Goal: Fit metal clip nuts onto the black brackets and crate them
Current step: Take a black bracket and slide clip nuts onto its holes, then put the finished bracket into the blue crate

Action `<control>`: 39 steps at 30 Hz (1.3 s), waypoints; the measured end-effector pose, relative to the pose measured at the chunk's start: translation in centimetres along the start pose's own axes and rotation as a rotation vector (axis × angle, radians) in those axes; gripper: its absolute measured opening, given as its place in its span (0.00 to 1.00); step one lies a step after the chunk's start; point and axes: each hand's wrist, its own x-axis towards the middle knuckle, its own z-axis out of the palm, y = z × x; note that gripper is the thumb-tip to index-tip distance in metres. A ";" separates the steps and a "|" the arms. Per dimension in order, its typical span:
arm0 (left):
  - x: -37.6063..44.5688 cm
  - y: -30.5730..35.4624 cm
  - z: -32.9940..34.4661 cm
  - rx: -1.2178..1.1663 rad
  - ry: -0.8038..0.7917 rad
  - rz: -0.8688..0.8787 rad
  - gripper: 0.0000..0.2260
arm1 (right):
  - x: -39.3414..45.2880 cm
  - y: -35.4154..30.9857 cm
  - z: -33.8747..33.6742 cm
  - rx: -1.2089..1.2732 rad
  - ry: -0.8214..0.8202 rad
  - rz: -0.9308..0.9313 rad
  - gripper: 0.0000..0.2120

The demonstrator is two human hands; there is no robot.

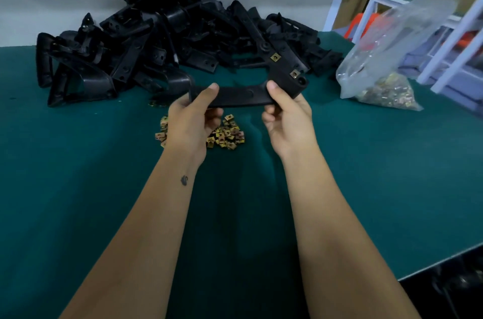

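Black plastic, the bracket [243, 97] is held above the green table cover [78, 161], the left hand [192, 120] pinching its left end and the right hand [286, 120] gripping its angled right end, where two brass clip nuts [275, 57] are already fitted. Directly below the bracket lies a loose pile of clip nuts [224, 134]. Behind the bracket sits a heap of black brackets [146, 39], and to its right a clear plastic bag of clip nuts [386, 91].
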 end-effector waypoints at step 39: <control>-21.7 -16.3 25.9 0.594 -1.189 -0.062 0.10 | -17.1 -20.0 -30.0 0.302 1.633 -0.742 0.17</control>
